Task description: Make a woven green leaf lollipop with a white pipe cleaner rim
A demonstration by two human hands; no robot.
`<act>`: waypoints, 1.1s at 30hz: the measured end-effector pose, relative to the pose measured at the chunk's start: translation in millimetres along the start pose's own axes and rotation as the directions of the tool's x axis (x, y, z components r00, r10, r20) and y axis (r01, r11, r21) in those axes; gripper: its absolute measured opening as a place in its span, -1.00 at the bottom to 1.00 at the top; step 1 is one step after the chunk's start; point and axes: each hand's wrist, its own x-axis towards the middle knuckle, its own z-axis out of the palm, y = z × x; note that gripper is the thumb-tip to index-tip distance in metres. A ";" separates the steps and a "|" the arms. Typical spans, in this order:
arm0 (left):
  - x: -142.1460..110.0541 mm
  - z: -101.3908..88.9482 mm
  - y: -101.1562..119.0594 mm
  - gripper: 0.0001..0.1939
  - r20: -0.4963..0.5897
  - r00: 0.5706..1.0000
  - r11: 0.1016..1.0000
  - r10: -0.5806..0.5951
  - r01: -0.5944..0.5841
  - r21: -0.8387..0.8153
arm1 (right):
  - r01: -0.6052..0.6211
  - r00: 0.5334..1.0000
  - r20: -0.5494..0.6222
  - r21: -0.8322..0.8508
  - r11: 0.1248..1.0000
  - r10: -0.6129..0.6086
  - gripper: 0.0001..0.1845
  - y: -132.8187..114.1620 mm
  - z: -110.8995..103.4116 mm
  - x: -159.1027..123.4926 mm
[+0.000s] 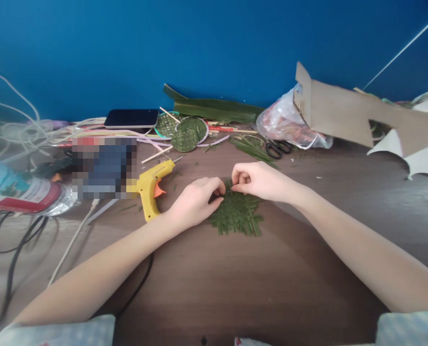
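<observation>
A small mat of woven green leaf strips [237, 216] lies on the brown table, its strip ends uneven along the near edge. At its upper left corner my left hand [198, 202] is closed, thumb and fingertips pinching the mat's edge. From the upper right my right hand [260, 181] reaches in with curled fingers, thumb and forefinger pinched at the mat's top edge. The exact strip between those fingertips is too small to make out. Just left of my left hand lies a yellow hot glue gun [151, 190], its nozzle pointing away to the right.
Round woven leaf pieces [185, 134], long green leaves [217, 109] and black-handled scissors [278, 149] lie along the blue wall. A phone [131, 118], plastic bottle [22, 190] and cables [15, 269] are at left. Cardboard [343, 113] and a plastic bag [280, 120] stand back right.
</observation>
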 end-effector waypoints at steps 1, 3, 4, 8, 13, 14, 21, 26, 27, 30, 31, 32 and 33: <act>0.0 0.0 -0.2 -0.88 0.004 1.000 1.000 0.004 -0.004 0.008 | 0.002 1.000 0.002 -0.003 1.000 -0.002 -0.85 0.8 0.2 0.2; -0.1 -0.1 -0.7 -0.89 0.010 1.000 1.000 0.019 -0.020 0.020 | 0.014 1.000 0.003 -0.016 1.000 -0.014 -0.85 1.9 1.0 0.7; -0.1 -0.1 -0.9 -0.89 0.011 1.000 0.999 0.027 -0.027 0.024 | 0.020 1.000 0.002 -0.022 1.000 -0.020 -0.85 2.2 1.5 0.9; -0.4 -0.1 -1.2 -0.89 0.013 0.999 0.998 0.040 -0.040 0.039 | 0.028 1.000 -0.002 -0.033 0.999 -0.028 -0.85 2.3 2.8 0.9; -0.2 -0.4 -0.3 -0.89 0.016 0.999 0.999 0.030 -0.030 0.021 | 0.021 1.000 -0.003 -0.019 1.000 -0.021 -0.86 1.0 0.9 -0.3; 0.1 -0.7 0.0 -0.88 0.016 1.000 1.000 0.018 -0.018 0.011 | 0.011 1.000 -0.002 -0.004 1.000 -0.011 -0.87 0.1 0.0 -0.8; 1.5 -1.2 -0.1 -0.90 0.024 1.000 0.999 -0.016 0.017 -0.050 | 0.055 0.998 -0.032 0.234 0.971 -0.049 -0.92 -7.9 -1.9 -2.7; -0.2 1.5 -4.2 -0.82 0.042 0.991 0.992 0.126 -0.127 0.027 | 0.141 0.988 -0.099 0.291 0.946 -0.117 -0.89 -9.6 2.6 -2.0; -0.5 2.2 -5.2 -0.79 0.047 0.988 0.987 0.150 -0.152 0.043 | 0.156 0.984 -0.125 0.278 0.948 -0.125 -0.89 -10.2 3.3 -1.9; -0.8 3.4 -7.2 -0.75 0.061 0.981 0.979 0.182 -0.186 0.081 | 0.203 0.968 -0.196 0.235 0.951 -0.158 -0.89 -12.6 4.8 -2.2; -0.7 3.4 -7.4 -0.75 0.061 0.981 0.978 0.182 -0.187 0.092 | 0.210 0.965 -0.203 0.232 0.950 -0.164 -0.89 -13.3 5.1 -2.4; -0.5 3.3 -7.3 -0.75 0.060 0.982 0.977 0.181 -0.186 0.103 | 0.210 0.967 -0.196 0.238 0.948 -0.164 -0.90 -13.8 5.4 -2.7; -0.2 3.1 -6.9 -0.77 0.053 0.982 0.976 0.182 -0.187 0.113 | 0.204 0.970 -0.181 0.254 0.945 -0.161 -0.91 -14.1 5.6 -3.0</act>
